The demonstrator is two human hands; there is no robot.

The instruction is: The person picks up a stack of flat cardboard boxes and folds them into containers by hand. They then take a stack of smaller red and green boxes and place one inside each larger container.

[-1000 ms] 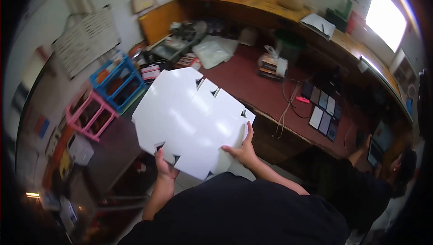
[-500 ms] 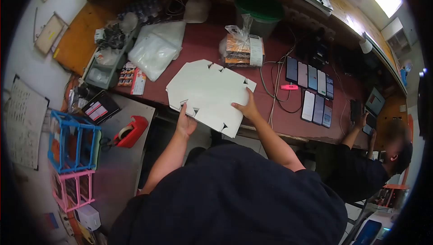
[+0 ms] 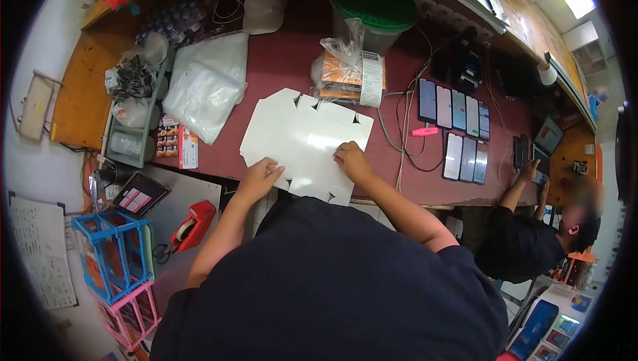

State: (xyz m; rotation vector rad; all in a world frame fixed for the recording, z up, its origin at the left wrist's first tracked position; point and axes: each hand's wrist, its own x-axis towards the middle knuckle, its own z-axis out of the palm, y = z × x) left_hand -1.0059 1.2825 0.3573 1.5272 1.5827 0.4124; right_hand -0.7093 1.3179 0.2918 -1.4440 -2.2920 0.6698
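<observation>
A flat white die-cut cardboard sheet (image 3: 296, 135) with slots and notches along its edges lies on the dark red tabletop in front of me. My left hand (image 3: 261, 180) is at the sheet's near left edge, with bent fingers and thumb apart over its surface. My right hand (image 3: 352, 161) rests on the sheet's right part, fingers loosely bent and their tips touching the glossy face. Neither hand is seen closed round the sheet. The undersides of both hands are hidden.
Clear plastic bags (image 3: 206, 88) lie left of the sheet, beside a grey organiser (image 3: 129, 141). Behind stand a bagged orange pack (image 3: 345, 75) and a green-lidded bucket (image 3: 373, 2). Several phones (image 3: 458, 112) and cables lie to the right. A co-worker (image 3: 531, 235) sits at far right.
The sheet has been lowered flat onto the table. Both hands have let go of its edges and moved onto its top face. My view has shifted slightly.
</observation>
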